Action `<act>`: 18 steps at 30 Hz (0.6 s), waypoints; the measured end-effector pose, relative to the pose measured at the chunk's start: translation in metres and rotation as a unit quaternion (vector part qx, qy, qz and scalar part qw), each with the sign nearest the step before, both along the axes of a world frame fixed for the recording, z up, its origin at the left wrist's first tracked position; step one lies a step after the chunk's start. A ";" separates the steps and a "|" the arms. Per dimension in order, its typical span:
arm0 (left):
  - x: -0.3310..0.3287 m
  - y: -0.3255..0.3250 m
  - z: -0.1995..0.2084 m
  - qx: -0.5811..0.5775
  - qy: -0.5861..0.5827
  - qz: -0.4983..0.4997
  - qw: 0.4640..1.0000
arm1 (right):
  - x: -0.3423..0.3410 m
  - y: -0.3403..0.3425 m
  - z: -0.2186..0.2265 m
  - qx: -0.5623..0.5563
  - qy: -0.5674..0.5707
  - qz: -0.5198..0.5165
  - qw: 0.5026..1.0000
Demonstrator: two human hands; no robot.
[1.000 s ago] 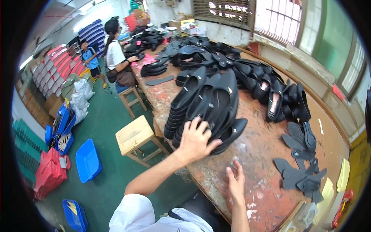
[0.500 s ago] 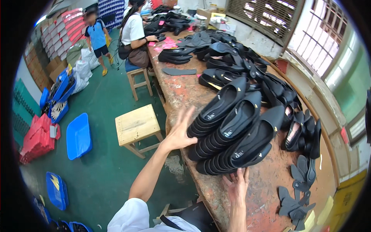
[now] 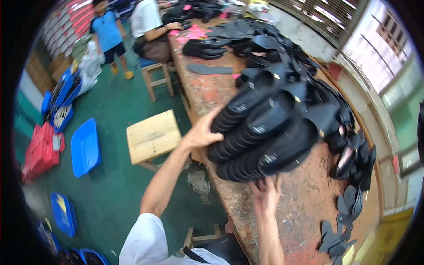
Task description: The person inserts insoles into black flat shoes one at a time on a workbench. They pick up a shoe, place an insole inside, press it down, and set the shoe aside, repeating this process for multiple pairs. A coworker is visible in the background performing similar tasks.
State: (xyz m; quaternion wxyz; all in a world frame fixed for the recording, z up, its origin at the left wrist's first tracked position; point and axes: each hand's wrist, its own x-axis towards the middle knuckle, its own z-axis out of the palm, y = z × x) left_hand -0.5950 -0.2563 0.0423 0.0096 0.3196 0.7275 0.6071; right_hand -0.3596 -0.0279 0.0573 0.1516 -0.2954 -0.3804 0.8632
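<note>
At the worktop point(image 3: 304, 201), the left hand point(image 3: 202, 132) and right hand point(image 3: 266, 198), fingers spread, touch the stacked black shoes point(image 3: 260, 128) at their left side and near end

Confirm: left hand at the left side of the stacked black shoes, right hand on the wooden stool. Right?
Not quite: the right hand is at the near end of the stacked black shoes, not on the stool; the head view shows it. The left hand is at their left side, as you say.
</note>
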 end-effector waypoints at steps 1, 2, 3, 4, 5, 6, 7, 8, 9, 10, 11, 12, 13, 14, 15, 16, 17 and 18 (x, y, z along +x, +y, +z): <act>-0.018 0.002 0.001 0.004 -0.025 -0.003 1.000 | -0.018 -0.004 -0.001 0.013 -0.009 0.000 1.000; -0.038 0.001 0.004 0.006 -0.052 -0.010 0.999 | -0.037 -0.007 -0.001 0.025 -0.020 -0.003 0.999; -0.059 -0.016 0.004 -0.021 -0.027 -0.010 0.999 | -0.056 -0.024 0.015 0.014 -0.028 0.008 0.999; -0.077 -0.039 -0.001 -0.046 -0.024 0.005 0.999 | -0.075 -0.042 0.032 0.003 -0.035 0.018 0.999; -0.101 -0.050 -0.003 -0.065 -0.014 0.011 0.998 | -0.093 -0.048 0.030 -0.021 -0.031 0.022 0.999; -0.117 -0.050 -0.007 -0.086 -0.010 0.007 0.996 | -0.109 -0.048 0.024 0.079 -0.017 0.000 0.997; -0.133 -0.065 -0.011 -0.155 0.015 0.056 0.986 | -0.125 -0.053 0.022 0.178 -0.006 -0.020 0.984; -0.157 -0.095 -0.014 -0.179 0.022 0.066 0.981 | -0.142 -0.063 0.024 0.269 0.005 -0.043 0.962; -0.178 -0.103 -0.031 -0.116 0.006 0.023 0.993 | -0.148 -0.063 0.012 0.329 -0.035 -0.075 0.941; -0.205 -0.083 -0.037 -0.090 0.002 -0.006 0.996 | -0.165 -0.055 -0.009 0.381 -0.086 -0.146 0.909; -0.189 -0.014 -0.075 -0.030 -0.132 -0.081 0.988 | -0.160 -0.019 -0.043 0.395 -0.158 -0.147 0.893; -0.218 -0.071 -0.068 -0.052 -0.085 -0.079 0.992 | -0.168 -0.040 -0.030 0.334 -0.163 -0.071 0.925; -0.222 -0.077 -0.072 -0.068 -0.070 -0.059 0.993 | -0.161 -0.034 -0.031 0.283 -0.137 -0.036 0.949; -0.221 -0.090 -0.075 -0.080 -0.051 -0.025 0.995 | -0.155 -0.034 -0.027 0.253 -0.133 -0.008 0.958; -0.222 -0.082 -0.075 -0.087 -0.027 -0.005 0.996 | -0.146 -0.023 -0.027 0.234 -0.108 0.005 0.966; -0.228 -0.084 -0.068 -0.099 -0.001 0.019 0.995 | -0.141 -0.019 -0.022 0.209 -0.078 0.023 0.974; -0.226 -0.081 -0.064 -0.111 0.023 0.041 0.993 | -0.129 -0.006 -0.022 0.241 -0.062 0.057 0.967; -0.215 -0.072 -0.069 -0.107 -0.001 0.051 0.993 | -0.107 0.018 -0.028 0.279 -0.057 0.088 0.955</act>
